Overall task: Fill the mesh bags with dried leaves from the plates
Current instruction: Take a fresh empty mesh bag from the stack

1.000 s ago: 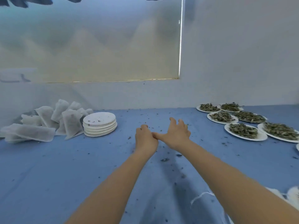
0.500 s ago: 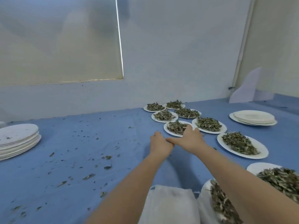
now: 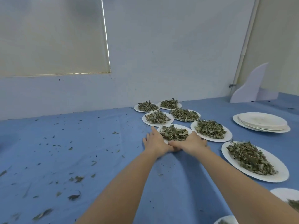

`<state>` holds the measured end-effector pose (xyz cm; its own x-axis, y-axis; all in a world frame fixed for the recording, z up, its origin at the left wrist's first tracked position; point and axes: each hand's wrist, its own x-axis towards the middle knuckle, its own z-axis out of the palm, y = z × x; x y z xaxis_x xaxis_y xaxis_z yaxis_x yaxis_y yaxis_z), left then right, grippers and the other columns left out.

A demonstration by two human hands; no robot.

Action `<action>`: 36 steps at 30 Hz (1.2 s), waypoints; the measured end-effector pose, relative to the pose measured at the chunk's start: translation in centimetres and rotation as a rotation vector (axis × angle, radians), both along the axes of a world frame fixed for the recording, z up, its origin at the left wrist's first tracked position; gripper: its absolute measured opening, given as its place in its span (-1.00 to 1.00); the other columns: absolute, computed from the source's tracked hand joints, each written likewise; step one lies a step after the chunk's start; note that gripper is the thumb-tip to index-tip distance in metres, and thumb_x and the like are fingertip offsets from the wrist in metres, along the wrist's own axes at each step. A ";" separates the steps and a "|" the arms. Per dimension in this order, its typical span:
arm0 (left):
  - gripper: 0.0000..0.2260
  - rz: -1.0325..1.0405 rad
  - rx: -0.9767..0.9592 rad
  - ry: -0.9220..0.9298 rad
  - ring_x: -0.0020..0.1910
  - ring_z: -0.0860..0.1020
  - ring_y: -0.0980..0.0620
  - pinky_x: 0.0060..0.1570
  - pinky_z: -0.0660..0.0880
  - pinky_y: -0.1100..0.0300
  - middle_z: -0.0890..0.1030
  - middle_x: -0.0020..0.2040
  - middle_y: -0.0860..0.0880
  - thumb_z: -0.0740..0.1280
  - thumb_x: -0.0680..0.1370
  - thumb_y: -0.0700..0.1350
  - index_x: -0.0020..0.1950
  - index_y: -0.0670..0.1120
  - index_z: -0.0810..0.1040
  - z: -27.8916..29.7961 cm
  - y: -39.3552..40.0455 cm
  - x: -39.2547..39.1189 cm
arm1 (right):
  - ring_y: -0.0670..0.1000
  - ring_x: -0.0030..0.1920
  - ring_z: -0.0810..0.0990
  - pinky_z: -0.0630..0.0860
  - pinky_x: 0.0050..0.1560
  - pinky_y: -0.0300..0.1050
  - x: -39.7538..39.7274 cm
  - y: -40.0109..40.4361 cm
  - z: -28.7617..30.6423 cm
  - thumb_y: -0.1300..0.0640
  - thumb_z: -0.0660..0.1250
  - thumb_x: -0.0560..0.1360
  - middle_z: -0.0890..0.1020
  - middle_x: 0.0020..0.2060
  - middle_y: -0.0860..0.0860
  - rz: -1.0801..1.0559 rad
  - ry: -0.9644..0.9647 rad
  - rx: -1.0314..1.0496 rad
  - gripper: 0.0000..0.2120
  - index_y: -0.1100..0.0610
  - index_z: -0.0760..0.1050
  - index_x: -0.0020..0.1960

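Both hands lay on one plate (image 3: 175, 126) of leaves (image 3: 174, 133): left hand (image 3: 156, 143) at its 8 o'clock rim, right hand (image 3: 191, 143) at 5 o'clock, fingers spread flat, gripping nothing. Table (image 3: 97, 143) littered with leaf bits.

cloth (image 3: 80, 151) — blue | plates (image 3: 262, 122) — white | leaves (image 3: 210, 129) — dull green
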<state>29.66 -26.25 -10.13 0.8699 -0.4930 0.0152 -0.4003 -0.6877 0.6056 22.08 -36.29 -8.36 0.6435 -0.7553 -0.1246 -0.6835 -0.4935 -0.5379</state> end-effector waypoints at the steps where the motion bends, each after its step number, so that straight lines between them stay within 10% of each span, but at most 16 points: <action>1: 0.19 -0.014 0.003 0.000 0.48 0.08 -0.13 0.43 -0.01 -0.02 0.16 0.48 -0.16 0.48 0.25 0.26 0.50 -0.21 -0.25 -0.2 0.0 0.1 | 0.20 0.41 0.20 0.21 0.37 0.10 0.1 0.0 -0.1 -0.42 0.40 0.20 0.29 0.41 0.09 0.001 0.010 -0.015 0.07 0.15 0.10 0.46; 11: -0.07 0.012 -0.094 0.002 0.31 0.31 -0.14 0.26 0.32 -0.01 0.37 0.31 -0.16 0.52 0.25 0.21 0.36 -0.25 0.15 0.8 4.8 -1.4 | 0.22 0.37 0.23 0.29 0.26 0.09 -1.2 4.5 1.3 -0.37 0.43 0.22 0.35 0.35 0.13 0.069 -0.042 -0.034 0.05 0.19 0.08 0.45; 36: -0.07 0.628 -0.067 0.043 0.24 0.41 -0.13 0.21 0.40 -0.03 0.42 0.29 -0.12 0.53 0.23 0.19 0.37 -0.21 0.14 0.6 46.4 -7.2 | 0.14 0.36 0.24 0.23 0.32 0.07 0.0 43.5 -0.8 -0.41 0.37 0.23 0.34 0.35 0.09 0.684 -0.120 0.065 0.00 0.11 0.10 0.45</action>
